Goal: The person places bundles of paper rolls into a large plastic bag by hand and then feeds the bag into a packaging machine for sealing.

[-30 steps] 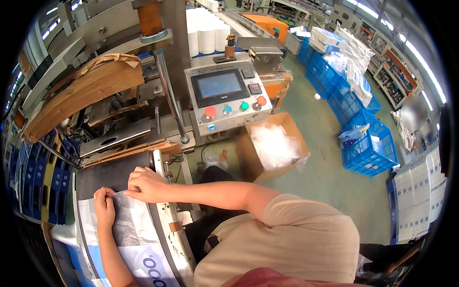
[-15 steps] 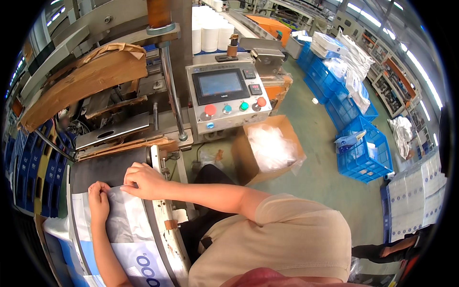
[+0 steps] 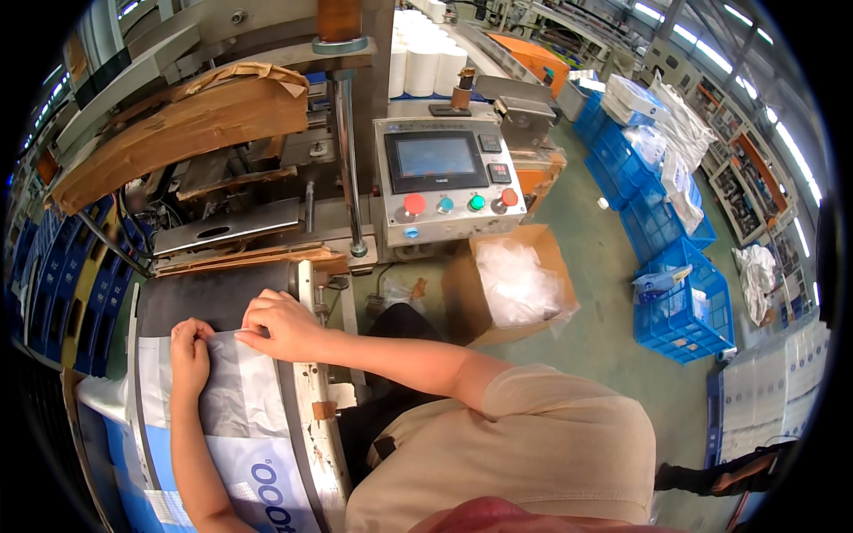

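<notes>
A white, grey and blue printed plastic bag (image 3: pixel 244 395) lies on the black conveyor belt (image 3: pixel 209 300) of a machine at the left. My left hand (image 3: pixel 189 357) rests at the bag's far edge, its fingers curled and pinched on the film. Just to its right, my right hand (image 3: pixel 280 325) reaches across with thumb and fingertips closed on the same edge. Between the hands the film is drawn fairly straight, while wrinkles run through it nearer to me. My left forearm covers part of the bag.
Beyond the belt stands the machine's press with a torn brown cover (image 3: pixel 182 133). A control panel (image 3: pixel 449 178) with a screen and coloured buttons is ahead. A cardboard box (image 3: pixel 462 293) holds clear plastic film. Blue crates (image 3: pixel 680 302) line the floor at right; another person's arm (image 3: pixel 751 475) shows there.
The whole view has shifted, so the machine and panel sit farther right in the picture. Both hands stay on the bag's far edge with little visible movement.
</notes>
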A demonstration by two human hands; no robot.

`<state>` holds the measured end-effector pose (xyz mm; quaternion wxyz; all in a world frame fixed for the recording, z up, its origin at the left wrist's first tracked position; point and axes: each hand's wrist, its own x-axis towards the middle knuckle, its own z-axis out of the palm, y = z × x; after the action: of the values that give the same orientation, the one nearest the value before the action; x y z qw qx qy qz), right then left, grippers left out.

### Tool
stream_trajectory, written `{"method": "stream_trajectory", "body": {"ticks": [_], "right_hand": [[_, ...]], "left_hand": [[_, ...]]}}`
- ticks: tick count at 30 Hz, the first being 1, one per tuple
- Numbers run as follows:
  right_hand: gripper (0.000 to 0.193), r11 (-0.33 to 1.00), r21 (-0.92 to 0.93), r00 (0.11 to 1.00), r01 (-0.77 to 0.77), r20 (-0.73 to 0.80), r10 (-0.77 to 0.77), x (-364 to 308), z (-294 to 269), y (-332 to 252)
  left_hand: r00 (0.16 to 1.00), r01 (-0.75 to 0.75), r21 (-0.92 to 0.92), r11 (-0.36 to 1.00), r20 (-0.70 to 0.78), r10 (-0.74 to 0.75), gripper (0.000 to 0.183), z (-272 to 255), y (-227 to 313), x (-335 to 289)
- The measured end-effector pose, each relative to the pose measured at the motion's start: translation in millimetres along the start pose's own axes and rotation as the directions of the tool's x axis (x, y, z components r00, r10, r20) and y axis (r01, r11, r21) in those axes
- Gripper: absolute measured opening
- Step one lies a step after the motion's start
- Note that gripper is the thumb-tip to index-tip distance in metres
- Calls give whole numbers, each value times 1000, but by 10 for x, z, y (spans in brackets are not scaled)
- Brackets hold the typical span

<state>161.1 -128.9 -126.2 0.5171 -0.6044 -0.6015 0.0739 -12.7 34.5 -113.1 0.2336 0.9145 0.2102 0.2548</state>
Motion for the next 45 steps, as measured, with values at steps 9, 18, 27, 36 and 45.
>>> {"method": "stream_trajectory", "body": {"ticks": [9, 18, 27, 36, 45], "right_hand": [[38, 1000, 13, 1000, 2, 25, -2, -3, -21, -11], [37, 999, 47, 996, -14, 83, 10, 28, -28, 67], [41, 961, 277, 995, 2, 95, -30, 52, -108, 39], [19, 754, 653, 995, 68, 12, -101, 361, -434, 53], [45, 731, 558, 818, -392, -153, 555, 1062, -615, 717]], "left_hand": [[1000, 20, -15, 1000, -5, -20, 18, -5, 11, -17], [953, 3, 24, 1000, 302, -10, 11, -277, 159, 73], [870, 264, 361, 895, 312, -382, 23, -1733, -698, 132], [930, 363, -511, 779, 151, -334, 28, -1921, -754, 761], [830, 444, 295, 846, 221, -512, 52, -1355, -912, 1856]]}}
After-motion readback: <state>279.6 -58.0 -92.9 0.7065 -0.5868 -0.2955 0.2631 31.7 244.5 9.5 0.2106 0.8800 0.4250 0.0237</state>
